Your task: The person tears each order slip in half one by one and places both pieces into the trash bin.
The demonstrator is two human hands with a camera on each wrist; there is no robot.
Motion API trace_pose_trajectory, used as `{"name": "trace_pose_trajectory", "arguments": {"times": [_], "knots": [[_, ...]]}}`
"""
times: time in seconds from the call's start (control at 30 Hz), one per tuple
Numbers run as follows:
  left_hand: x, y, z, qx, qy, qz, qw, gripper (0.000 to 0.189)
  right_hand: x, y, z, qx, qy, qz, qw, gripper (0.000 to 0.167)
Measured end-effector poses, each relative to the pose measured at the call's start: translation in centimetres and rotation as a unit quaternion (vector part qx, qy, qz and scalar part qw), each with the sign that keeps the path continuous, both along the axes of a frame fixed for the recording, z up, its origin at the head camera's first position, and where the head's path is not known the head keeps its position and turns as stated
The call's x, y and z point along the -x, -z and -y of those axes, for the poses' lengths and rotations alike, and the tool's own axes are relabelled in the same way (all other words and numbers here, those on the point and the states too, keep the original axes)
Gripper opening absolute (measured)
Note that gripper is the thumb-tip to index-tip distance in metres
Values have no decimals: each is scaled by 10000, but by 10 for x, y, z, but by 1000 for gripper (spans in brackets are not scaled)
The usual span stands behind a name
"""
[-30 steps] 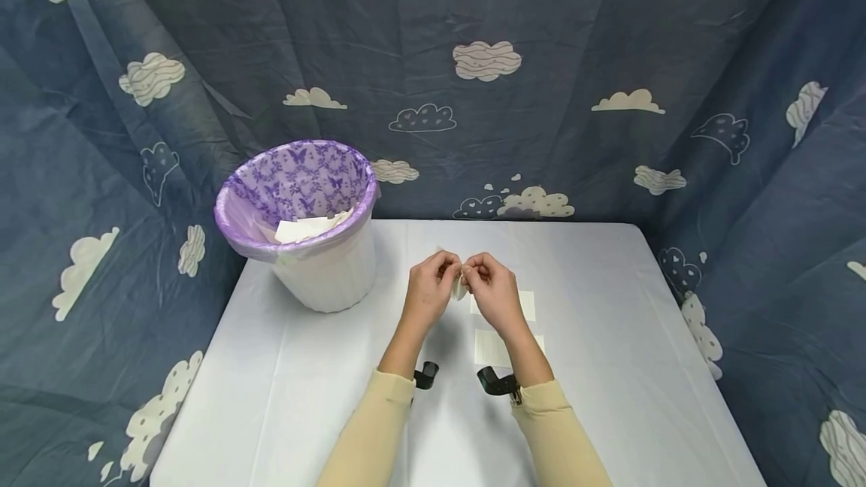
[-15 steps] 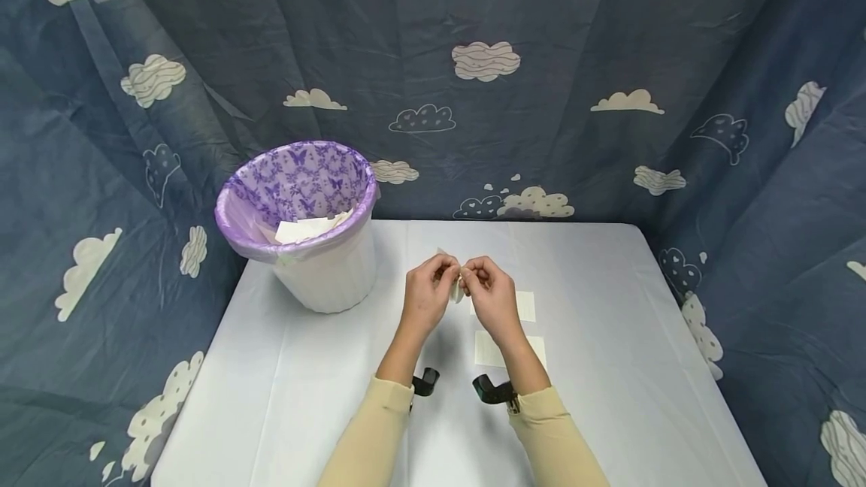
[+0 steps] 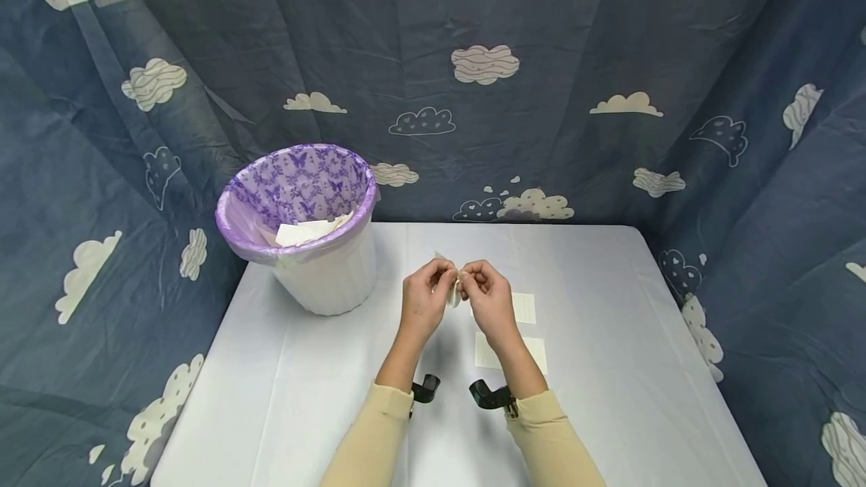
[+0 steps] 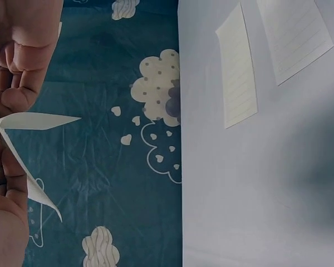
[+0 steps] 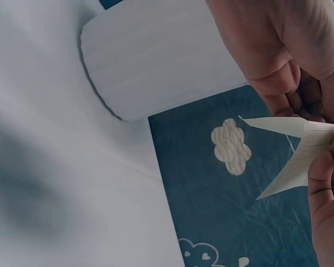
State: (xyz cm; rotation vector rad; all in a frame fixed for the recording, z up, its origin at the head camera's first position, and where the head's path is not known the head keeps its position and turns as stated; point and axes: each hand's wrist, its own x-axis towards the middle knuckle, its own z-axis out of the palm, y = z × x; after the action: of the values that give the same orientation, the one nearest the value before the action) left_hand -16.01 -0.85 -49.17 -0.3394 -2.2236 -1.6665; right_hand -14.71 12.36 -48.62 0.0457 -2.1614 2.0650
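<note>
Both hands meet above the middle of the table, pinching one small cream sheet of lined paper [image 3: 455, 297] between curled fingers. My left hand [image 3: 422, 300] holds its left side, my right hand [image 3: 489, 299] its right side, fingertips close together. In the right wrist view the paper [image 5: 306, 158] spreads into two pointed flaps in a V; whether it is torn or only folded there I cannot tell. The left wrist view also shows its flaps [image 4: 42, 120] parting. Two lined paper slips [image 3: 524, 308] lie on the table beside and below the right hand, partly covered by the right arm.
A white bin [image 3: 328, 280] with a purple butterfly-patterned liner [image 3: 304, 179] stands at the table's back left, holding cream paper pieces [image 3: 307, 231]. The white-covered table [image 3: 629, 367] meets a dark blue cloud-print curtain [image 3: 541, 126] behind. Black wrist cameras [image 3: 426, 389] sit on both wrists.
Both hands have drifted slightly down in the head view and a little left, still holding the paper. The slips on the table and the bin stay where they were.
</note>
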Motion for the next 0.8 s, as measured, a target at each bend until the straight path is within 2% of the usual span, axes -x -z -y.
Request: {"name": "trace_pose_trajectory", "arguments": {"times": [0.13, 0.37, 0.8], "knots": [[-2, 0, 1, -90, 3, 77, 9999, 13, 0, 2, 2, 153, 52, 55, 9999, 6], [-2, -2, 2, -150, -137, -36, 9998, 9, -1, 2, 5, 275, 139, -28, 9995, 5], [-3, 0, 2, -101, -274, -136, 9995, 6, -2, 3, 6, 269, 212, -55, 9994, 6]]}}
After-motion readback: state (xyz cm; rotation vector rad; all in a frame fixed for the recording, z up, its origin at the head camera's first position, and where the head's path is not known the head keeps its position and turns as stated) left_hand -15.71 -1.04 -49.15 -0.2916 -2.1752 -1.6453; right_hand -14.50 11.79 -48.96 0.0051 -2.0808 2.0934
